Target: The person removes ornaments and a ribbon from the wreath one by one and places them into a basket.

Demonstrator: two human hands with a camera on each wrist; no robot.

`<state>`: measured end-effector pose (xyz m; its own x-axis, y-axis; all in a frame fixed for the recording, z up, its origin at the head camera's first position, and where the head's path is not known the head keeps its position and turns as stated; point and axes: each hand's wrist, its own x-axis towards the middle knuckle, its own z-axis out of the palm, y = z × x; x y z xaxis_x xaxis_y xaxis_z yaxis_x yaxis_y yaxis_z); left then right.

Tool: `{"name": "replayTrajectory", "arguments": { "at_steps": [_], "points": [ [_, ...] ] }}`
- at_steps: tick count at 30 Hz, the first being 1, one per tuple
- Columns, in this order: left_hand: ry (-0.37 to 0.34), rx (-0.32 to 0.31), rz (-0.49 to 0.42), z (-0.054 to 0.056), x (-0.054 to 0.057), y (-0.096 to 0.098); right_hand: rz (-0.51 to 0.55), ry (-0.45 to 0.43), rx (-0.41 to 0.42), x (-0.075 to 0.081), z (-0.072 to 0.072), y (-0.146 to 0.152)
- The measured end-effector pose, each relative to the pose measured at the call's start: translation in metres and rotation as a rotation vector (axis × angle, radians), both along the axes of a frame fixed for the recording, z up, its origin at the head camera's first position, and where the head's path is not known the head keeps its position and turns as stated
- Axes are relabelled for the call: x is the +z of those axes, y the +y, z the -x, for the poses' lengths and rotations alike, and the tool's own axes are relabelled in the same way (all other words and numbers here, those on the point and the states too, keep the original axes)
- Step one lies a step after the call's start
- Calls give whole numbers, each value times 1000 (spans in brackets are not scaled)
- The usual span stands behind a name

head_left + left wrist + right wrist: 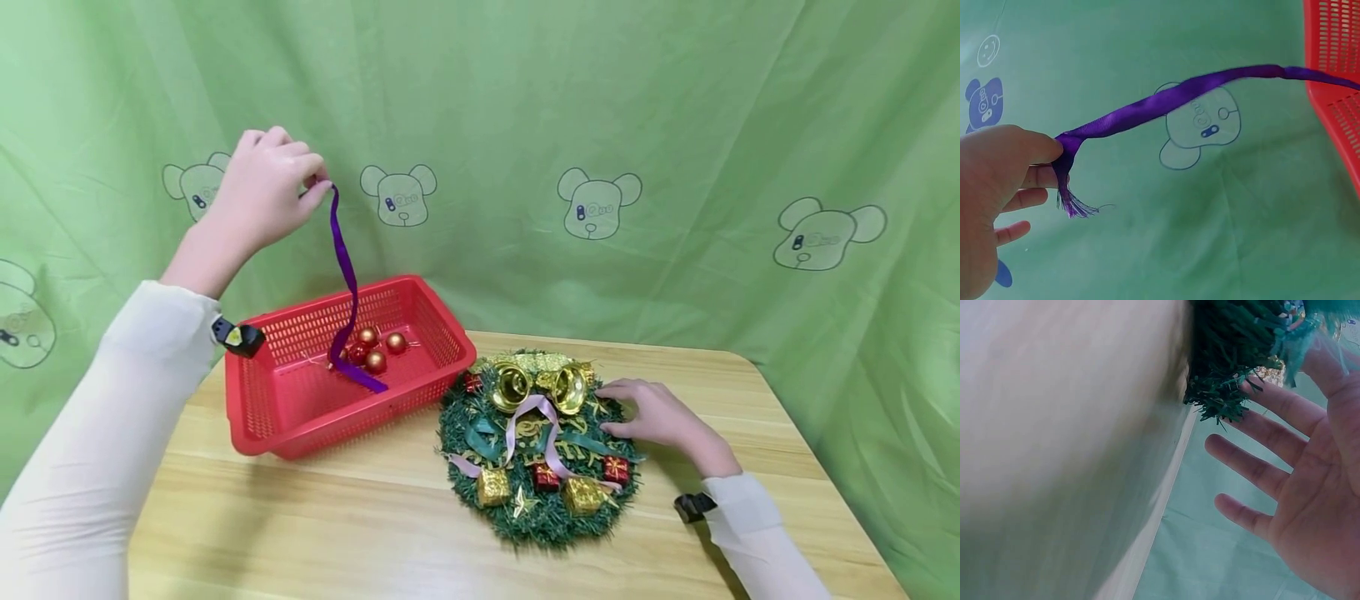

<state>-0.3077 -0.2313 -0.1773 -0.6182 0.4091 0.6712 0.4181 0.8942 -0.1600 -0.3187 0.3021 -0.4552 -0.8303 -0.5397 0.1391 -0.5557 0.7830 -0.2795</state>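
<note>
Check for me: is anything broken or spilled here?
Yes, the purple ribbon looks frayed at the end the left hand pinches: loose threads stick out instead of a neat edge. Nothing looks spilled; the shiny balls lie inside the red basket.

Free room above red basket [337, 422], purple ribbon [342, 254] crossing it, wreath [536, 454] at right corner

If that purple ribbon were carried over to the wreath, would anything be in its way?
Low down, the red basket's near right corner stands between the purple ribbon's lower end and the wreath. Higher, between the left fingers pinching the ribbon and the wreath, nothing visible intervenes; the right fingers are at the wreath's right edge.
</note>
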Motion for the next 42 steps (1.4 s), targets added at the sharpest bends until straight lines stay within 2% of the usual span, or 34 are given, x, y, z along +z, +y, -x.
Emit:
{"name": "replayTrajectory", "arguments": {
  "at_steps": [5, 16, 24, 29, 42],
  "points": [
    [4, -29, 15, 5, -12, 4, 3, 0, -1, 1, 0, 1],
    [-79, -17, 45, 13, -35, 5, 0, -1, 1, -1, 0, 3],
    [-94, -39, 76, 21, -52, 6, 8, -11, -8, 4, -3, 1],
    [-100, -49, 97, 25, -61, 10, 14, -13, -6, 7, -5, 0],
    [-175, -39, 178, 34, -81, 27, 11, -11, -9, 5, -5, -2]
  ]
}}
